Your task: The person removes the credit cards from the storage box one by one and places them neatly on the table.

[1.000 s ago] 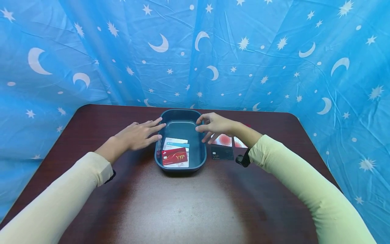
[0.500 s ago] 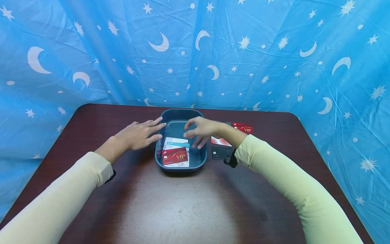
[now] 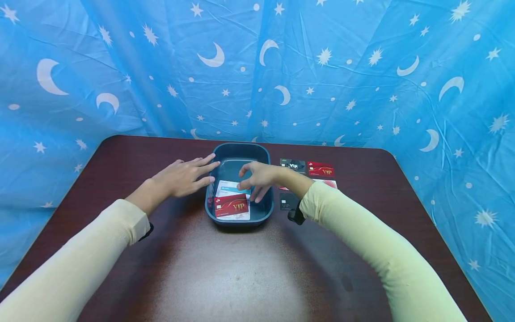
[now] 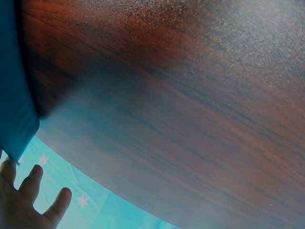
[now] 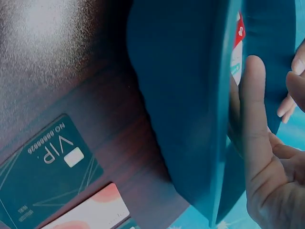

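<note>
A dark blue-green oblong tray point(image 3: 230, 167) stands on the table and holds several cards. On top lies a red VIP card point(image 3: 231, 205), overlapping a light-blue and white card point(image 3: 231, 191) and other white ones. My left hand point(image 3: 183, 179) has its fingers spread, fingertips at the tray's left rim. Over the right half of the tray reaches my right hand point(image 3: 262, 176), thumb and index finger apart, with nothing visible between them. Its fingertips hang close above the cards. In the right wrist view its fingers point(image 5: 255, 95) extend past the tray wall point(image 5: 176, 71).
Right of the tray lie a black Vip card point(image 3: 293, 165), a red VIP card point(image 3: 320, 169), a white card with red circles point(image 3: 331, 183) and a dark VIP card point(image 3: 287, 201), partly behind my right forearm. A blue star-patterned curtain point(image 3: 257, 67) hangs behind the table point(image 3: 237, 273).
My right hand has moved left and slightly down, from the tray's right rim to over the cards inside. The cards on the right are more exposed. My left hand stays put.
</note>
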### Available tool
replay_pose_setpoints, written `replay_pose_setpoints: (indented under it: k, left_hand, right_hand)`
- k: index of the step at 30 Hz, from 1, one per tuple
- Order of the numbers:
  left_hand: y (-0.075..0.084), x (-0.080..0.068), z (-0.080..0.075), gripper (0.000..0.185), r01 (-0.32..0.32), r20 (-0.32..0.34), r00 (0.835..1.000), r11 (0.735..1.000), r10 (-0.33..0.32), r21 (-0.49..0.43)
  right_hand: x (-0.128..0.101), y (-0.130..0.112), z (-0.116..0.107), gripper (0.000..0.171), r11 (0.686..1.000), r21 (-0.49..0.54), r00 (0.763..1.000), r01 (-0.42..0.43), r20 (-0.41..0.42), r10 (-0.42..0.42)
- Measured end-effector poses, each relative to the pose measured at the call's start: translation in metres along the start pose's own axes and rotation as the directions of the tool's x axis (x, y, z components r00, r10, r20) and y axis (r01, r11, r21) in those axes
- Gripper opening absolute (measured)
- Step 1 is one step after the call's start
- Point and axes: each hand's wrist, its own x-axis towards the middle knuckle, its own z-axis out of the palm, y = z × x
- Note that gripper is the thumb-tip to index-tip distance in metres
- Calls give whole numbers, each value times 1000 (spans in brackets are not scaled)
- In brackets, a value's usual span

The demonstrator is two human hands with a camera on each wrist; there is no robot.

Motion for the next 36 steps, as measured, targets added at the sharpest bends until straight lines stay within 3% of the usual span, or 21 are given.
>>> replay_pose_setpoints:
  k: [22,36]
  left_hand:
    - [-2,-2,2,61,-14,-20,1000,1000,13,-12]
    - [-1,-2,1,61,-15,-17,1000,1000,14,-17]
  right_hand:
    - [10,-3,16,56,999,-54,1000,-7,-14,7]
    - [9,-3,12,60,1000,8,1000,-15,-10,15]
